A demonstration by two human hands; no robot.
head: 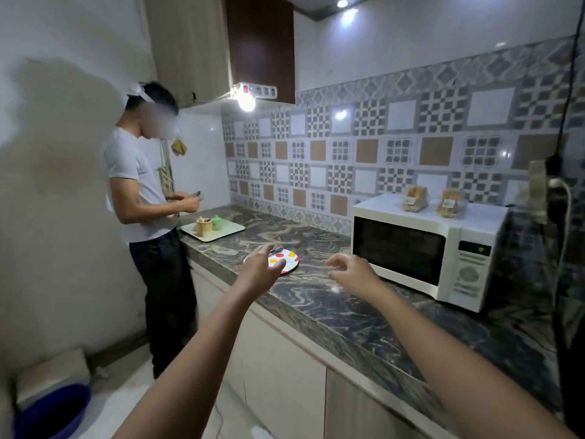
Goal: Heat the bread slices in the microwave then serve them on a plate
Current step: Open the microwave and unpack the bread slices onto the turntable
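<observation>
Bread slices (pixel 415 198): not in hand. My left hand (pixel 261 269), fingers spread and empty, hovers at the near edge of the spotted plate (pixel 291 259). My right hand (pixel 353 272), fingers loosely curled, holds nothing above the counter (pixel 316 305). The slices stand bagged and upright atop the closed microwave (pixel 427 248), ahead, rightward and higher. Right hand nearer; I judge it should reach.

Bystander (pixel 139 185), white tray (pixel 232 229), blue basin (pixel 53 410)

bagged bread (pixel 415 198) atop a closed white microwave (pixel 424 248)
two bags stand side by side; a dotted plate (pixel 289 260) lies flat on the counter (pixel 332 305) to its left.
</observation>
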